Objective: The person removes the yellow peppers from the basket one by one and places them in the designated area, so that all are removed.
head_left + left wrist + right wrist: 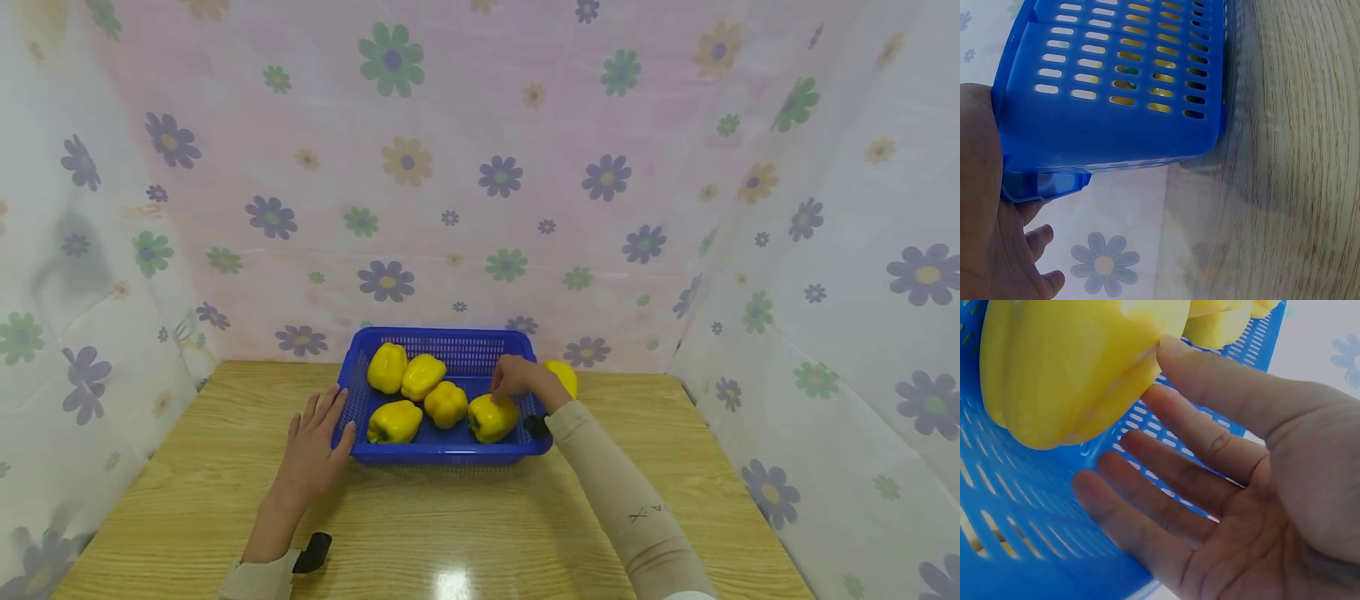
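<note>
A blue slotted plastic basket [442, 451] holds several yellow bell peppers, among them an upper-left pepper [387, 368] and a front-left one [395, 422]. My left hand [317, 446] rests against the basket's left rim, fingers extended; in the left wrist view this hand [988, 212] lies by the rim's lip. Over the basket's right end, my right hand [517, 377] reaches down to the rightmost pepper [495, 419]. The right wrist view shows the thumb tip at this pepper [1079, 369], while the other fingers of the hand [1222, 487] are spread loosely beside it.
Another yellow pepper [562, 377] is outside the basket on the right, partly hidden by the right wrist. The basket stands on a wood-grain table [420, 525], close to a flower-patterned cloth [450, 167] at the back and sides.
</note>
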`<state>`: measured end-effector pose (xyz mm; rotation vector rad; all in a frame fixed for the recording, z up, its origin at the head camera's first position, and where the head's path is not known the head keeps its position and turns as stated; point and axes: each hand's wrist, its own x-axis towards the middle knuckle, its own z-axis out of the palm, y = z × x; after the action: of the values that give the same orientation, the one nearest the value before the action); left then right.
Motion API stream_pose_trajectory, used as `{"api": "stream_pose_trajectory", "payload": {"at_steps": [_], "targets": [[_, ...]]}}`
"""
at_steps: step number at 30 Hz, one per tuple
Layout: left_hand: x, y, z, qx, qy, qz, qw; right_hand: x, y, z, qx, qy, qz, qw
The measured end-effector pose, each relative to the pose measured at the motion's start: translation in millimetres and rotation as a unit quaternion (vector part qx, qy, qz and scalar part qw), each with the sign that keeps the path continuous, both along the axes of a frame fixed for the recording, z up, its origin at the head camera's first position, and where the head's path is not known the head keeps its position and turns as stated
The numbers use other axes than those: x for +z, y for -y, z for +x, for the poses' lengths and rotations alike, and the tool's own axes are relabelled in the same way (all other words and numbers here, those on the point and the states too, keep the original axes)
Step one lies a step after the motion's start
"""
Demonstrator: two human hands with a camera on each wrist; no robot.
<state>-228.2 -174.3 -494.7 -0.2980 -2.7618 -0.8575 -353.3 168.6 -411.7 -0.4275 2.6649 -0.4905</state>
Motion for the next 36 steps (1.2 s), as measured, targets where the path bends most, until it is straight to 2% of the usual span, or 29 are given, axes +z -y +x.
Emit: {"api": "stream_pose_trajectory", "payload": {"at_steps": [2, 4, 8, 11, 17, 24, 31, 36], "targets": [[0.0, -0.1, 0.3, 0.0, 0.0, 0.002, 1.0, -1.4, -1.1, -0.3, 0.014, 0.015, -0.011, 0.9997], [0.3, 0.0, 0.5, 0.0, 0.0, 0.003, 1.0, -3.7, -2.8, -1.1, 0.045, 0.041, -0.024, 0.9979], [0.4, -0.1, 0.7, 0.0, 0.002, 0.001, 1.0, -7.4, -5.6, -3.1, 0.12, 0.113, -0.048, 0.9852], [0.6, -0.5, 0.8, 0.0, 0.002, 0.001, 1.0, -8.6, -6.9, -4.6, 0.142, 0.144, -0.044, 0.9782], [1.4, -1.1, 0.6, 0.0, 0.001, 0.005, 1.0, -10.3, -10.1, -4.2, 0.108, 0.2, -0.018, 0.9736], [-0.5, 0.2, -0.2, -0.001, 0.003, 0.004, 1.0, -14.4, -9.1, -0.1, 0.058, 0.258, -0.016, 0.9641], [-3.1, 0.8, -2.1, -0.002, 0.0, 0.004, 1.0, -16.0, -7.5, 0.3, 0.067, 0.276, -0.008, 0.9588], [-2.2, 1.1, -2.2, -0.003, -0.002, 0.005, 1.0, -15.4, -8.7, 0.3, 0.076, 0.289, -0.03, 0.9537]]}}
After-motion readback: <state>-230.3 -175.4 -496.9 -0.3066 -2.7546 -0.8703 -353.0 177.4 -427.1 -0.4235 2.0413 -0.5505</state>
